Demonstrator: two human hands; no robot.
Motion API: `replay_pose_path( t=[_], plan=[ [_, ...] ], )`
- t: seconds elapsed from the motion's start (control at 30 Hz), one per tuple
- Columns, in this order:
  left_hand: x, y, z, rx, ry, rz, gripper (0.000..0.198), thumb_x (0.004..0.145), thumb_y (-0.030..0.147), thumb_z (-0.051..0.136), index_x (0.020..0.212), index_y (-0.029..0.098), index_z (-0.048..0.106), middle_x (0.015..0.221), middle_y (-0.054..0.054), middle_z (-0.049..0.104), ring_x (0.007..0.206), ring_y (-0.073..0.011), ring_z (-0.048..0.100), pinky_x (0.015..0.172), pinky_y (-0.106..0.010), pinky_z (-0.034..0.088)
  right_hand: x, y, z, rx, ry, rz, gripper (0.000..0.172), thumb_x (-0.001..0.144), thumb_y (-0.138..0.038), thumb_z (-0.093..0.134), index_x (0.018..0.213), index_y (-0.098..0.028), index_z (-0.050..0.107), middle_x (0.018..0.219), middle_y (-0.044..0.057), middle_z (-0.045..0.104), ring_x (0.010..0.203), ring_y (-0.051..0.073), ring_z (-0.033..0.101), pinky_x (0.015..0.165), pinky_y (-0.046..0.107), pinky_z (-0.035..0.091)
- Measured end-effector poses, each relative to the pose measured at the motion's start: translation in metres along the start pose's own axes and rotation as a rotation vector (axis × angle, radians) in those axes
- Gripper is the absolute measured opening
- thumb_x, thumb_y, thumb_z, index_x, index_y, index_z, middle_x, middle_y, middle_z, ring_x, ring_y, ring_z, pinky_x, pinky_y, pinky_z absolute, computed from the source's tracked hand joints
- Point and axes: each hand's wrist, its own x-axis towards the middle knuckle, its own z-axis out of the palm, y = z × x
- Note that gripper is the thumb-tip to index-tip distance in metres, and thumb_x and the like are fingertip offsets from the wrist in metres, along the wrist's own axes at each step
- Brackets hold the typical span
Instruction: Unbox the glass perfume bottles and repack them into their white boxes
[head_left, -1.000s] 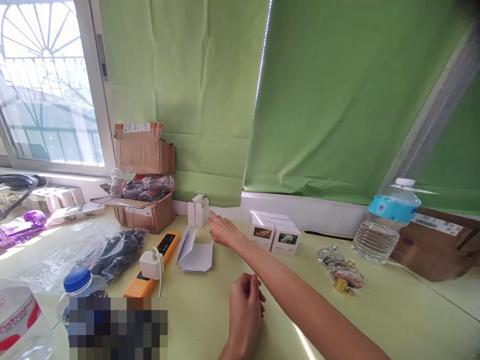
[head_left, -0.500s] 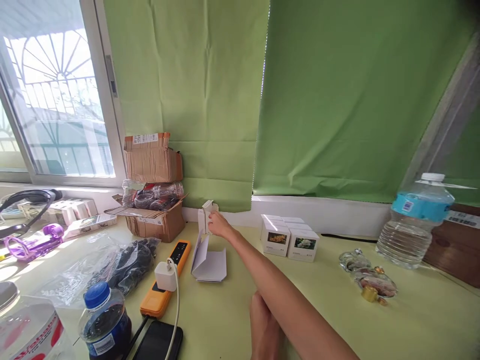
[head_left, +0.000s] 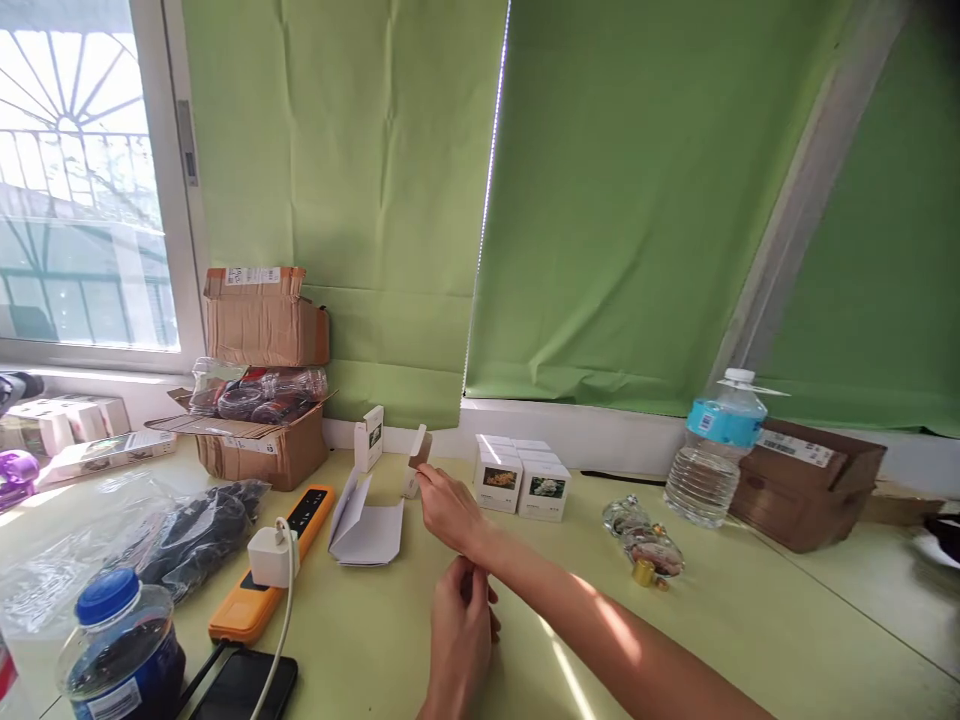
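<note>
My right hand (head_left: 452,510) pinches a small white box (head_left: 417,462) with an open top flap, above the table. My left hand (head_left: 459,625) is closed below the right wrist; what it holds, if anything, is hidden. Another small white box (head_left: 369,440) stands upright by the wall with a picture on its front. An unfolded white card piece (head_left: 369,533) lies to the left of my hands. Several white boxes (head_left: 545,487) with flower pictures stand grouped to the right.
An orange power strip (head_left: 241,608) with a white charger (head_left: 271,556), a phone (head_left: 244,688) and a blue-capped bottle (head_left: 124,650) are at left. Cartons (head_left: 266,455) stand behind. A water bottle (head_left: 709,460), glass trinkets (head_left: 651,548) and a brown box (head_left: 799,490) are at right.
The view has turned right. My right hand has come back nearer with one small box, leaving another standing by the wall. My left hand now shows more fully.
</note>
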Motion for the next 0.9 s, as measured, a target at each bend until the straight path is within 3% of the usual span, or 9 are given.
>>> replay_pose_path(
  t=[0.1,0.2,0.3,0.43,0.6,0.7,0.83,0.9],
  plan=[
    [-0.002,0.004,-0.003,0.044,0.064,0.020,0.036,0.083,0.055,0.052,0.089,0.019,0.053,0.060,0.005,0.048,0.049,-0.0129,0.048,0.046,-0.023,0.038,-0.037,0.003,-0.018,-0.016,0.034,-0.030,0.036,0.087,-0.004,0.037,0.113,-0.012,0.060,0.122,0.015,0.059,0.112,0.023,0.056,0.092,0.033,0.049],
    [-0.005,0.009,-0.006,0.166,0.185,0.113,0.034,0.081,0.050,0.056,0.097,0.021,0.051,0.076,0.001,0.056,0.056,-0.0131,0.050,0.054,-0.024,0.040,-0.077,0.005,-0.036,0.025,0.142,-0.035,0.034,0.092,-0.011,0.036,0.117,-0.011,0.060,0.120,0.015,0.060,0.109,0.025,0.058,0.091,0.036,0.052],
    [-0.010,0.013,-0.007,0.321,0.274,0.137,0.043,0.080,0.049,0.058,0.112,0.022,0.048,0.083,0.000,0.057,0.060,-0.0149,0.052,0.058,-0.026,0.041,-0.117,0.004,-0.047,0.110,0.204,-0.031,0.036,0.095,-0.016,0.037,0.124,-0.013,0.057,0.123,0.014,0.060,0.112,0.024,0.060,0.092,0.037,0.054],
    [-0.011,0.009,-0.005,0.385,0.163,0.174,0.053,0.079,0.044,0.061,0.125,0.023,0.046,0.093,-0.003,0.062,0.065,-0.0165,0.056,0.063,-0.027,0.042,-0.157,0.001,-0.054,0.192,0.230,-0.010,0.039,0.096,-0.022,0.042,0.132,-0.015,0.053,0.131,0.014,0.058,0.119,0.024,0.058,0.098,0.038,0.053],
    [-0.013,0.011,-0.004,0.395,0.043,0.213,0.038,0.082,0.048,0.060,0.107,0.020,0.059,0.082,-0.002,0.064,0.062,-0.0157,0.052,0.059,-0.025,0.040,-0.181,0.002,-0.070,0.232,0.237,-0.022,0.043,0.095,-0.026,0.047,0.137,-0.020,0.051,0.138,0.012,0.054,0.127,0.025,0.053,0.102,0.040,0.051],
    [-0.017,0.021,-0.005,0.309,-0.074,0.210,0.038,0.083,0.049,0.059,0.106,0.019,0.063,0.091,-0.004,0.067,0.060,-0.0139,0.051,0.058,-0.024,0.040,-0.198,0.007,-0.079,0.264,0.228,-0.043,0.041,0.094,-0.024,0.048,0.135,-0.025,0.052,0.143,0.010,0.050,0.126,0.024,0.054,0.101,0.037,0.051],
    [-0.022,0.028,-0.005,0.288,-0.261,0.216,0.034,0.081,0.043,0.063,0.105,0.019,0.067,0.104,-0.006,0.069,0.069,-0.0148,0.054,0.061,-0.023,0.042,-0.232,0.021,-0.067,0.311,0.251,-0.067,0.033,0.092,-0.021,0.051,0.124,-0.028,0.058,0.131,0.009,0.060,0.113,0.023,0.064,0.092,0.031,0.056],
    [-0.026,0.030,-0.004,0.325,-0.281,0.198,0.034,0.079,0.043,0.065,0.104,0.020,0.068,0.101,-0.005,0.069,0.072,-0.0156,0.055,0.060,-0.022,0.042,-0.249,0.028,-0.054,0.348,0.285,-0.083,0.031,0.091,-0.019,0.053,0.119,-0.029,0.059,0.123,0.009,0.065,0.102,0.021,0.069,0.082,0.025,0.060]
  ],
)
